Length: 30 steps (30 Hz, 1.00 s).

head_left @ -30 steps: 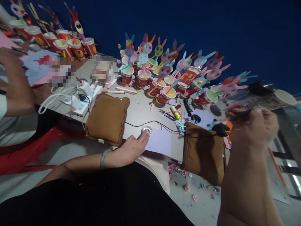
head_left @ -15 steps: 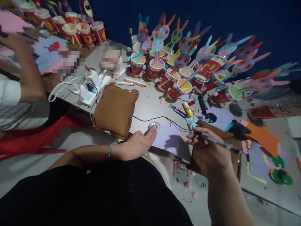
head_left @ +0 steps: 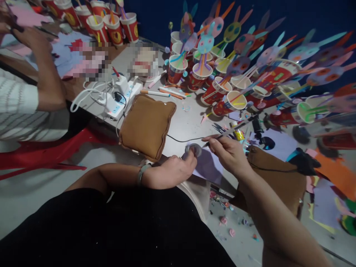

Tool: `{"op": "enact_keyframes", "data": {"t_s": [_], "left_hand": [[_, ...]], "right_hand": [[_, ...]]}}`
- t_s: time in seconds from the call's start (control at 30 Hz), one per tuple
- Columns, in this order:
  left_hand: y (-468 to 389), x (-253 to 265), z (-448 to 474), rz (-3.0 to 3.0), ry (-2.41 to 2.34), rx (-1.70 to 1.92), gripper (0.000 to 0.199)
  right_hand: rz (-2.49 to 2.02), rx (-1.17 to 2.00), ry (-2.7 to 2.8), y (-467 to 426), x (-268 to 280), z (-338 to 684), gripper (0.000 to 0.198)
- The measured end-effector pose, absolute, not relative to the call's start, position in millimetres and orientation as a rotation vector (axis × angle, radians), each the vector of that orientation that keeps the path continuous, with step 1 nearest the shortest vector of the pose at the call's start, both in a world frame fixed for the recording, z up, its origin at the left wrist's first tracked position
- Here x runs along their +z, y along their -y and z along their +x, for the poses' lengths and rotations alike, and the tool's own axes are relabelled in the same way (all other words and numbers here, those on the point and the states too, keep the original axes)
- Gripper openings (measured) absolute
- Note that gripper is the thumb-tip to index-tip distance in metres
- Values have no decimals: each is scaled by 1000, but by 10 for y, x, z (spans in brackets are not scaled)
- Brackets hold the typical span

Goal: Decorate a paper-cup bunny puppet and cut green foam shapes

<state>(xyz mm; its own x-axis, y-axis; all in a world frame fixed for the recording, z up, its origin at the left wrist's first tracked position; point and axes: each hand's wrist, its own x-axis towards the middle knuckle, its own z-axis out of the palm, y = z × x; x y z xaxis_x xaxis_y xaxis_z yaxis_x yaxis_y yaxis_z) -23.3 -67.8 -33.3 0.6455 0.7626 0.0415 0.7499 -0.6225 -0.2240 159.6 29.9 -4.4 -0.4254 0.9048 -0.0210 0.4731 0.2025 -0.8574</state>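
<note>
My left hand (head_left: 176, 170), a bracelet on its wrist, is closed at the table's near edge. Its fingertips pinch a small round greyish thing (head_left: 197, 149), blurred and partly hidden by the fingers, over a sheet of purple paper (head_left: 207, 168). In my right hand (head_left: 229, 154) is a slim pen (head_left: 236, 128), its lower tip close beside the round thing and its upper end slanting away to the right. Between the two hands, the purple paper lies partly in shadow.
A brown cushion (head_left: 147, 126) lies to the left, by a white power strip (head_left: 125, 100). Several paper cups (head_left: 200, 76) with rabbit figures stand behind. Another brown cushion (head_left: 278, 185) lies under my right forearm. A co-worker's arm (head_left: 48, 70) is at far left.
My right hand has moved left with the pen, bringing its tip to the round thing. My left fingers have gone from pressing on the round thing to pinching it. The view has shifted.
</note>
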Motion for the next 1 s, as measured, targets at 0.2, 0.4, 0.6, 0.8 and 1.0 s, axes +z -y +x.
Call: {"op": "enact_keyframes", "data": {"t_s": [0.2, 0.4, 0.6, 0.8, 1.0], "left_hand": [[682, -274, -273, -2679, 1251, 40, 47], [667, -224, -293, -2728, 1254, 62, 48], [658, -238, -291, -2734, 1267, 89, 48], [662, -285, -289, -2717, 1263, 38, 48], [662, -319, -275, -2729, 1293, 44, 50]], "right_hand": [[-1058, 1155, 2285, -557, -1, 1325, 24], [-922, 1176, 2596, -647, 4, 1179, 24], [-928, 1201, 2677, -657, -85, 1123, 24], [-924, 1260, 2654, -661, -95, 1108, 23], [-936, 1190, 2634, -713, -155, 1140, 21]]}}
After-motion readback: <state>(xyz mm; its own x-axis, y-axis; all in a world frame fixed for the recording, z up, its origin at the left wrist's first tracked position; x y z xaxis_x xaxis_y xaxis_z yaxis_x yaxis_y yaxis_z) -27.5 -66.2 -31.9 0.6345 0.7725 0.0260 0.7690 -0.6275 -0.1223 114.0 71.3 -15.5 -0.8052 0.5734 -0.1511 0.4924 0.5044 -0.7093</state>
